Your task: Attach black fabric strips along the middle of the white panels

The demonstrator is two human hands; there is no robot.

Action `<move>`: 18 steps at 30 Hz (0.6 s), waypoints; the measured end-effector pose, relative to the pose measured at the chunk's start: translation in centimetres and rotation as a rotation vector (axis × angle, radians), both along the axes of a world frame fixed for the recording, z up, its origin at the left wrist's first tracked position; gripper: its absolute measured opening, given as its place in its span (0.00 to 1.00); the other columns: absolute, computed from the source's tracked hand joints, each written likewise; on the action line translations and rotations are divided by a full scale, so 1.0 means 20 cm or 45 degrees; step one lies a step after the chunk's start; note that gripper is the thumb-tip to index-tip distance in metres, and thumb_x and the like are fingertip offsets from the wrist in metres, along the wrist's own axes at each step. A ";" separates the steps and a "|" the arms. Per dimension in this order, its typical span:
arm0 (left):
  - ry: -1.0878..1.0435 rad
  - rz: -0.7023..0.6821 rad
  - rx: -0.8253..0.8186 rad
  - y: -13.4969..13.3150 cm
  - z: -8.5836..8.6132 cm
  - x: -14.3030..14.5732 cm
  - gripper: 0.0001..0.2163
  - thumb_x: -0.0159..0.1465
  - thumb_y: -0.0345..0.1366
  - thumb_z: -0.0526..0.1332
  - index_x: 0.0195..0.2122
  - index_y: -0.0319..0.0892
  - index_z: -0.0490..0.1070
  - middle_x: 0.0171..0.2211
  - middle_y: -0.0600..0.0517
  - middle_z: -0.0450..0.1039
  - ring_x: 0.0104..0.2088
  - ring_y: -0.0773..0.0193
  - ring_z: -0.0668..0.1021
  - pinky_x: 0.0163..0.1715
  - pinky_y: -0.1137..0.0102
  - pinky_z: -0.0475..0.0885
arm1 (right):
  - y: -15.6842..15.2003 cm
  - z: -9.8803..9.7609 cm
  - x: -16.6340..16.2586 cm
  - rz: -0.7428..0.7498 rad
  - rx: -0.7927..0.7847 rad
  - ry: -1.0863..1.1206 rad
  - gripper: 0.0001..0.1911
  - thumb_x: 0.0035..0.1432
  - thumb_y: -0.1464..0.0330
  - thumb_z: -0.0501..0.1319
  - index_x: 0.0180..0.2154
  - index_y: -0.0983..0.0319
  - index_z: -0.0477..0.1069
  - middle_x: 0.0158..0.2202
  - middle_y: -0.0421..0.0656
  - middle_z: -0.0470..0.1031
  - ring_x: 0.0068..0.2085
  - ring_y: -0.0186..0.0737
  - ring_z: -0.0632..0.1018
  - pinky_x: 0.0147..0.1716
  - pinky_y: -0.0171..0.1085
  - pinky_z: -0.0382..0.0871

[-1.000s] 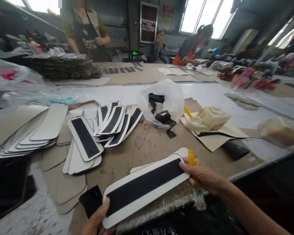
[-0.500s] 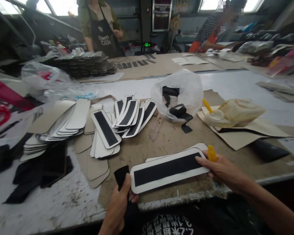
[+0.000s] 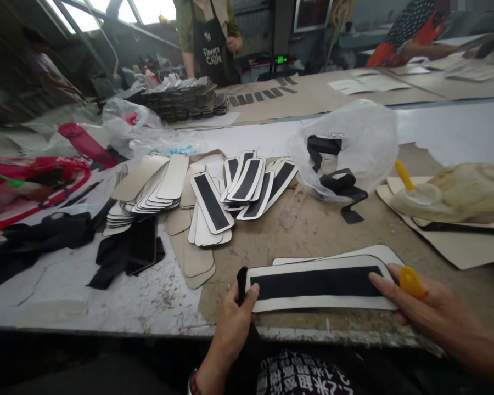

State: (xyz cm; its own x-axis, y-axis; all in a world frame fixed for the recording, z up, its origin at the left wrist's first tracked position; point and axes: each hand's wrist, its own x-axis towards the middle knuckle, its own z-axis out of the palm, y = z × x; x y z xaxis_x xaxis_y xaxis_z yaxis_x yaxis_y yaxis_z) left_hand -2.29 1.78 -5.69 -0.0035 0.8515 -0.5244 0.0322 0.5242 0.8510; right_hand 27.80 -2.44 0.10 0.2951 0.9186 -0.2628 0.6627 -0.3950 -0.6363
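Observation:
A long white rounded panel [image 3: 313, 303] with a black strip [image 3: 316, 284] along its middle is held level in front of me, above the table's near edge. My left hand [image 3: 235, 314] grips its left end, thumb on top, with a piece of black fabric [image 3: 242, 284] also in its fingers. On the right end, my right hand [image 3: 414, 299] is closed, thumb pressed on the black strip. A yellow plastic piece [image 3: 412, 281] sticks up from that hand; its other part is hidden. Another white panel [image 3: 374, 252] lies partly behind the held one.
Panels with black strips [image 3: 247, 178] lie piled ahead, beside a stack of plain panels [image 3: 173, 175]. A clear plastic bag [image 3: 366, 137] holds black strip material. Right stands a glue-stained bag [image 3: 469, 189] with a yellow handle [image 3: 404, 174]. Two co-workers stand across the table.
My left thumb has moved onto the panel's left end, and less of the black fabric shows there. The panel is now more level. My view has turned left.

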 end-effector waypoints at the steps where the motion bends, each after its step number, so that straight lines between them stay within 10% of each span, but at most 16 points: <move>1: 0.037 -0.024 0.021 0.00 0.00 -0.01 0.23 0.54 0.52 0.63 0.44 0.40 0.69 0.35 0.49 0.74 0.32 0.62 0.74 0.24 0.75 0.69 | 0.00 0.01 -0.01 0.041 0.028 -0.036 0.22 0.53 0.46 0.53 0.23 0.58 0.61 0.13 0.35 0.63 0.17 0.37 0.68 0.19 0.35 0.62; 10: 0.175 -0.153 0.237 0.00 -0.05 -0.02 0.24 0.58 0.53 0.58 0.47 0.40 0.68 0.44 0.44 0.73 0.44 0.52 0.74 0.42 0.63 0.70 | -0.04 0.11 -0.17 0.187 0.572 -0.469 0.22 0.62 0.53 0.48 0.21 0.57 0.60 0.19 0.39 0.66 0.18 0.36 0.68 0.20 0.34 0.61; 18: 0.078 0.034 0.101 0.00 0.05 0.03 0.24 0.52 0.52 0.64 0.42 0.39 0.72 0.36 0.46 0.75 0.36 0.57 0.76 0.29 0.72 0.71 | -0.04 0.11 -0.13 0.145 0.394 -0.370 0.21 0.58 0.49 0.52 0.27 0.59 0.65 0.22 0.42 0.69 0.22 0.41 0.70 0.26 0.36 0.63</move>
State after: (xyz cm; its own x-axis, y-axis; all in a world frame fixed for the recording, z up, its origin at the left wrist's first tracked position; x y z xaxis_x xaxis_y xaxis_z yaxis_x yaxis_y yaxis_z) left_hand -1.67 1.72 -4.74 -0.0571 0.8895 -0.4533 0.0723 0.4565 0.8868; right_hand 25.14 -3.31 2.25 0.2088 0.9719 0.1088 0.8598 -0.1294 -0.4940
